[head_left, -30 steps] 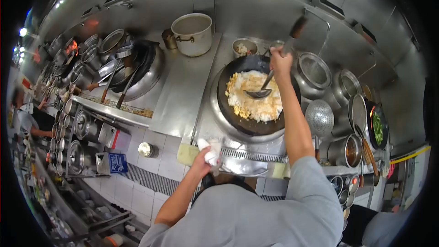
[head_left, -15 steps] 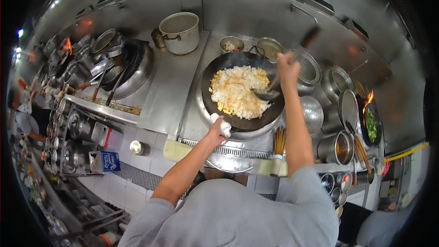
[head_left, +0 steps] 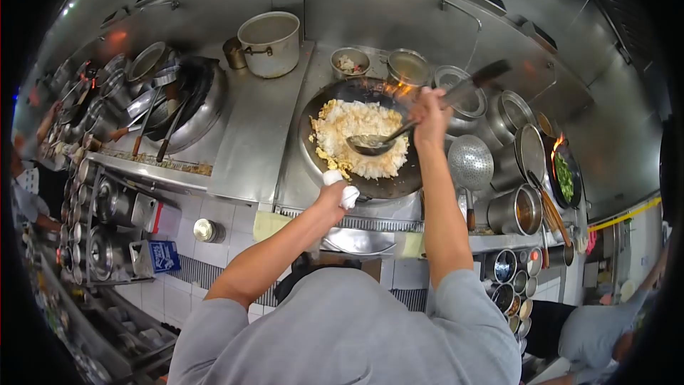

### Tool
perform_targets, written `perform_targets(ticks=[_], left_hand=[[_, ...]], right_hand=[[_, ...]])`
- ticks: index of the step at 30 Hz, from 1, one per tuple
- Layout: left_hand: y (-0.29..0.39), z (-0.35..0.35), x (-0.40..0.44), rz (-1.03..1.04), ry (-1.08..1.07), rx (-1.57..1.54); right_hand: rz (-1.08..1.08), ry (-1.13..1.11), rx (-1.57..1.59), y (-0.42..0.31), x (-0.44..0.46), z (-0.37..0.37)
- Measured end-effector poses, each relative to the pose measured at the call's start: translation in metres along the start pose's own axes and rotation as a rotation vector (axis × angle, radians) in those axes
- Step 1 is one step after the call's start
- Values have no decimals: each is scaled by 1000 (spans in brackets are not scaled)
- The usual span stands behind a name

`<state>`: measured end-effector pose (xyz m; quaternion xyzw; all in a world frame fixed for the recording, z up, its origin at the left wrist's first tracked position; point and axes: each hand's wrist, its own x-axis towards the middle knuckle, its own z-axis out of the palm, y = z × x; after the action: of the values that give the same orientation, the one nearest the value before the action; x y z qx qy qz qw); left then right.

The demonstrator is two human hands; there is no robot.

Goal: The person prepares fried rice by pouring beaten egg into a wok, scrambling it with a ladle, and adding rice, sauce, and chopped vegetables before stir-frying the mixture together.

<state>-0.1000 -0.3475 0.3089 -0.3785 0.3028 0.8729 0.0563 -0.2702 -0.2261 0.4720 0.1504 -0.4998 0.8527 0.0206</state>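
Note:
A dark wok point(head_left: 394, 188) sits on the burner in front of me, with white rice point(head_left: 349, 118) and yellow scrambled egg point(head_left: 331, 162) in it. At its near edge, my left hand point(head_left: 329, 199) is closed around a folded white cloth point(head_left: 349, 197); the part of the wok beneath is hidden. My right hand point(head_left: 430, 121) grips the handle of a ladle point(head_left: 372, 145), whose bowl rests against the rice near the wok's middle. The handle's dark end points up to the right.
Behind the wok stand a small bowl of food point(head_left: 350, 64) and a strainer point(head_left: 408, 69). A perforated skimmer point(head_left: 471, 164) and a steel pot point(head_left: 514, 212) are on the right. A large pot point(head_left: 269, 46) stands left. Flames rise near a pan of greens point(head_left: 563, 177); a co-worker point(head_left: 598, 331) is at lower right.
The ladle has moved left and nearer, from the rice's right edge to its middle, with my right hand. The wok is tilted differently, and flames now show at its far rim.

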Motion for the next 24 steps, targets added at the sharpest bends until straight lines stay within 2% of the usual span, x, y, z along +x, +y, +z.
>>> perform_targets(ticks=[2, 3, 4, 5, 7, 9, 10, 12, 13, 14, 15, 16, 17, 18, 19, 20, 22, 24], left_hand=[[1, -11, 12, 23, -6, -34], [-2, -19, 23, 59, -15, -58], [-19, -40, 47, 198, -48, -24], [-28, -58, 37, 191, -70, -18], [-46, -100, 13, 262, -171, -12], [-14, -97, -47, 111, -147, 100], [2, -76, -78, 98, -169, 15], [6, -59, -31, 68, -30, -37], [12, -55, 1, 33, -119, -30], [14, -40, 16, 29, -107, -121], [10, -43, 35, 61, -160, -16], [-6, -54, 42, 182, -155, -24], [-29, -64, 46, 303, -163, -29], [-48, -90, 55, 251, -112, 97], [-45, -110, 28, 282, -282, 82], [-21, -108, -16, 295, -297, 103], [-19, -102, -14, 272, -155, 140], [-21, -77, 23, 282, -96, 57]], right_hand=[[-77, 68, -38, -5, -30, 14], [-76, 64, -49, 18, -31, 13], [-44, 3, -73, 55, -31, -3], [-31, -57, -97, 71, -24, -14], [-25, -110, -16, 38, -4, -17], [-45, -14, 16, -15, -10, -1], [-66, 34, -13, -42, -21, 15], [-113, 60, -74, -55, -44, 19], [-107, 59, -72, -41, -56, 22], [-125, 118, -108, -18, -70, 19], [-146, 181, -148, 4, -77, 10], [-61, 96, -70, 32, -72, -12], [-64, 23, -57, 43, -58, -26], [-60, 26, -29, 32, -42, -24], [-66, 34, 5, 12, -31, -19], [-94, 49, 6, -15, -23, -11], [-104, 15, -3, -62, -21, 15], [-234, 12, -53, -74, -22, 23]])
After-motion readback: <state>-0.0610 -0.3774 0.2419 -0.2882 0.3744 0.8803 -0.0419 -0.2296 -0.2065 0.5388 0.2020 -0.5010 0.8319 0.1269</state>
